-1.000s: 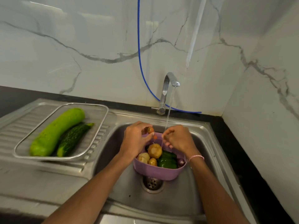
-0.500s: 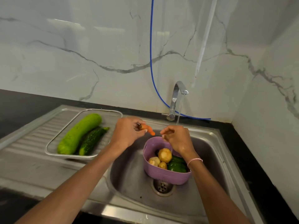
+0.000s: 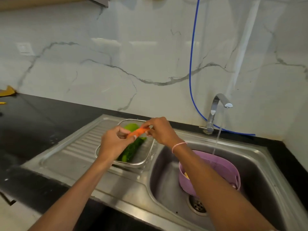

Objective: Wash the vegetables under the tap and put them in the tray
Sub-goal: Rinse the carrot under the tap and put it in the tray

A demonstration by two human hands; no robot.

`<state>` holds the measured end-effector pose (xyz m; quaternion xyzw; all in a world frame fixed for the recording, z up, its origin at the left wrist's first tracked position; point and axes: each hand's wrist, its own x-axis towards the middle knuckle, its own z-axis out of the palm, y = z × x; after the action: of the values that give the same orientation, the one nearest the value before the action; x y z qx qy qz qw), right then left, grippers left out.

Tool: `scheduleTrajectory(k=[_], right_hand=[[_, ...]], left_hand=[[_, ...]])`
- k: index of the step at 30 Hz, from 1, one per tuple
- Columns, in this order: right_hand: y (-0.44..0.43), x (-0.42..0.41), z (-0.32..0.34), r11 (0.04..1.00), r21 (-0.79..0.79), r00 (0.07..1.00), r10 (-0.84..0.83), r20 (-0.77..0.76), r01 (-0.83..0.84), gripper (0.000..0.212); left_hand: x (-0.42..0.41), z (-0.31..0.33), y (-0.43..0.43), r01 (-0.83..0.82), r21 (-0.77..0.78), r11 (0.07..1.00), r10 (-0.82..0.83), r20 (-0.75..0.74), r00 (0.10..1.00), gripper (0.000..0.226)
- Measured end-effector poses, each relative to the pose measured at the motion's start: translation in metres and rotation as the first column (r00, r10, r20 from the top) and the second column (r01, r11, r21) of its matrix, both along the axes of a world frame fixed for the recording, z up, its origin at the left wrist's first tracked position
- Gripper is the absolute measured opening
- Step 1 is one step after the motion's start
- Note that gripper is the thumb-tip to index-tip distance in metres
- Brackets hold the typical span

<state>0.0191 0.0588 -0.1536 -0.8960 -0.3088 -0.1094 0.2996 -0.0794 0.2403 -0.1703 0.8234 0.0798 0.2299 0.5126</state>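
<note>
Both hands hold a small orange carrot above the metal tray on the draining board. My left hand pinches its near end and my right hand grips its far end. In the tray lie a pale green gourd, mostly hidden by my hands, and a dark green cucumber. The purple basket sits in the sink under the running tap; my right forearm hides most of what is in it.
The steel sink has a drain near the front. A blue hose hangs down the marble wall behind the tap. Black countertop stretches to the left. Water streams into the basket.
Both hands carried the carrot left from under the tap, above the basket, to over the tray. The view has swung left with them.
</note>
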Motion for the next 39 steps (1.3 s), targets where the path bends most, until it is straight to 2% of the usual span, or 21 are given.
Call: scheduleTrajectory(k=[3,6,9,12,15,19,22,24,26,27,29,30,34,39], right_hand=[[0.023,0.006,0.000,0.967,-0.252,0.996,0.040,0.074,-0.020,0.034],[0.039,0.006,-0.009,0.912,-0.410,0.997,0.054,0.056,-0.026,0.031],[0.046,0.008,-0.024,0.892,-0.448,0.998,0.063,-0.015,-0.063,0.027],[0.039,0.009,-0.031,0.912,-0.400,0.996,0.075,-0.056,-0.091,0.025],[0.021,0.006,-0.026,0.960,-0.258,0.994,0.102,-0.038,-0.108,0.037],[-0.029,-0.008,-0.011,0.998,0.053,0.998,-0.032,-0.051,0.035,0.042],[-0.101,-0.021,-0.011,0.964,0.116,0.969,-0.229,-0.094,0.239,0.028],[-0.154,-0.031,-0.020,0.918,0.044,0.908,-0.382,-0.174,0.394,0.018],[-0.198,-0.034,-0.040,0.842,-0.156,0.806,-0.540,-0.243,0.517,0.015],[-0.217,-0.036,-0.054,0.794,-0.268,0.747,-0.606,-0.274,0.546,0.013],[-0.234,-0.038,-0.080,0.754,-0.385,0.681,-0.651,-0.334,0.532,0.008],[-0.242,-0.040,-0.092,0.747,-0.426,0.667,-0.656,-0.353,0.510,0.009],[-0.247,-0.044,-0.128,0.769,-0.532,0.696,-0.596,-0.399,0.354,0.032],[-0.246,-0.030,-0.152,0.772,-0.571,0.714,-0.564,-0.415,0.278,0.046]], left_hand=[[-0.003,-0.006,0.007,0.037,0.254,0.966,-0.002,-0.139,0.990,0.032],[-0.002,-0.020,0.003,0.060,0.501,0.863,0.053,-0.207,0.977,0.025],[0.001,-0.028,-0.003,0.040,0.573,0.819,0.110,-0.224,0.968,0.029],[0.003,-0.023,-0.006,0.092,0.606,0.790,0.106,-0.282,0.953,0.035],[0.007,-0.018,-0.013,0.117,0.589,0.799,0.090,-0.310,0.947,0.027],[0.010,-0.017,-0.038,-0.034,0.570,0.821,0.092,-0.073,0.993,0.014],[0.019,-0.019,-0.077,0.009,0.489,0.872,-0.031,0.036,0.999,0.006],[0.031,-0.028,-0.110,0.175,0.428,0.887,-0.200,0.014,0.980,0.019],[0.043,-0.040,-0.147,0.314,0.368,0.875,-0.336,-0.005,0.942,0.034],[0.049,-0.048,-0.167,0.364,0.326,0.872,-0.382,-0.010,0.924,0.036],[0.059,-0.063,-0.192,0.414,0.230,0.881,-0.412,-0.060,0.909,0.035],[0.064,-0.070,-0.207,0.430,0.179,0.885,-0.419,-0.096,0.903,0.032],[0.081,-0.099,-0.233,0.406,0.041,0.913,-0.388,-0.218,0.895,0.026],[0.085,-0.119,-0.233,0.403,0.087,0.911,-0.364,-0.290,0.885,0.025]])
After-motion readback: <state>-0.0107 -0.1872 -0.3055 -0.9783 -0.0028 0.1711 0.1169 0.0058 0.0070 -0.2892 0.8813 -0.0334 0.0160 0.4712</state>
